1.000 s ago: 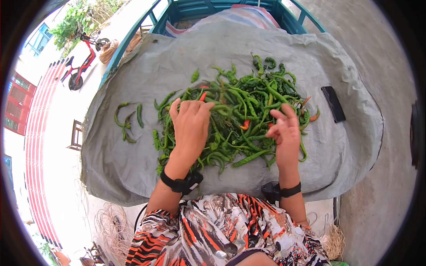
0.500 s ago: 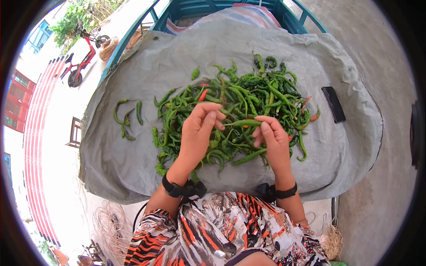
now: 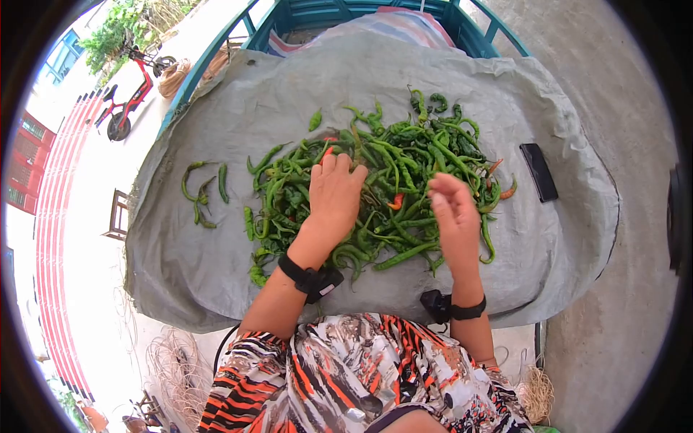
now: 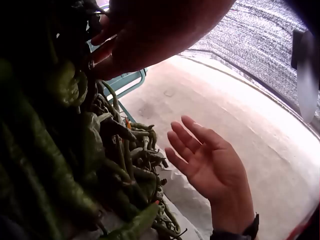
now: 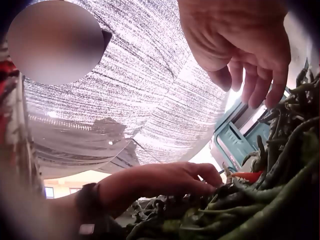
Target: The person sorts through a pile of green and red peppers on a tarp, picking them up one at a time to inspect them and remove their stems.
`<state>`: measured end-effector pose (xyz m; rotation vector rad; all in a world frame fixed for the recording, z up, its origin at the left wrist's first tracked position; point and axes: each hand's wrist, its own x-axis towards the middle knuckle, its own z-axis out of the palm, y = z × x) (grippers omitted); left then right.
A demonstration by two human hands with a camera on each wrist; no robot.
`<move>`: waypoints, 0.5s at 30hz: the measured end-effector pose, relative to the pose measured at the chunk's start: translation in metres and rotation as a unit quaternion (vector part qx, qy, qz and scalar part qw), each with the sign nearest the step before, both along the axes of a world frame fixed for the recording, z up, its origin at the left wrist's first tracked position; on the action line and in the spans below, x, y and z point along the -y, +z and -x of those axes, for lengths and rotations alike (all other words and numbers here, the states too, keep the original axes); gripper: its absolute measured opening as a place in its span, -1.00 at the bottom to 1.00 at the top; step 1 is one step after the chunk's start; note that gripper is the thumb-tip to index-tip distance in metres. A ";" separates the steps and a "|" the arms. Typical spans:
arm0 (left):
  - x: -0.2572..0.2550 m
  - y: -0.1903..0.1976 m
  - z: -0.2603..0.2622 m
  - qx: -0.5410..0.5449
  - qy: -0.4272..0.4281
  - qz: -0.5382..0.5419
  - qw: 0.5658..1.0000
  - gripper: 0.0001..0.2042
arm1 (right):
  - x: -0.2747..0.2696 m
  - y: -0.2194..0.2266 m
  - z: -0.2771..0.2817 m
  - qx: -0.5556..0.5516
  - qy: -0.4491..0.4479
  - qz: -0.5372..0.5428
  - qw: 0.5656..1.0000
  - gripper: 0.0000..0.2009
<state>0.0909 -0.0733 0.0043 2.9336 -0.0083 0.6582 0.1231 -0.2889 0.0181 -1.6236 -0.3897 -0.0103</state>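
A heap of long green chili peppers [image 3: 411, 173], with a few red ones, lies on a grey cloth [image 3: 231, 130]. My left hand [image 3: 336, 191] reaches palm down onto the middle of the heap, right beside a red pepper [image 3: 327, 152]. Its fingertips go in among the peppers, and I cannot tell whether they pinch one. Over the heap's right side hovers my right hand [image 3: 458, 224], fingers loosely bent. The left wrist view shows that right hand [image 4: 210, 165] with its palm turned up and bare.
Several peppers [image 3: 198, 193] lie apart on the cloth at the left. A black phone [image 3: 538, 173] rests toward the right edge. Beyond the cloth stands a teal cart bed [image 3: 476, 36] with a striped sheet [image 3: 411, 25]. A red scooter [image 3: 133, 97] is parked farther off.
Half a second ago my right hand pinched a green pepper near the left fingers; now that hand is without it, farther right. My left hand has moved forward onto the heap.
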 end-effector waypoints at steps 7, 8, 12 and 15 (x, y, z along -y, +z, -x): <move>0.006 0.031 0.014 0.104 -0.094 0.115 0.983 -0.80 | -0.022 -0.006 0.018 -0.006 0.069 0.089 0.994 -0.67; 0.008 0.035 0.017 0.098 -0.114 0.138 0.979 -0.80 | -0.024 -0.008 0.018 -0.007 0.064 0.075 0.995 -0.68; 0.009 0.045 0.029 0.064 -0.164 0.201 0.964 -0.82 | -0.030 -0.003 0.021 -0.055 0.062 0.001 0.997 -0.71; 0.008 0.046 0.032 0.023 -0.171 0.238 0.956 -0.83 | -0.023 0.000 0.019 -0.132 0.121 -0.041 0.983 -0.71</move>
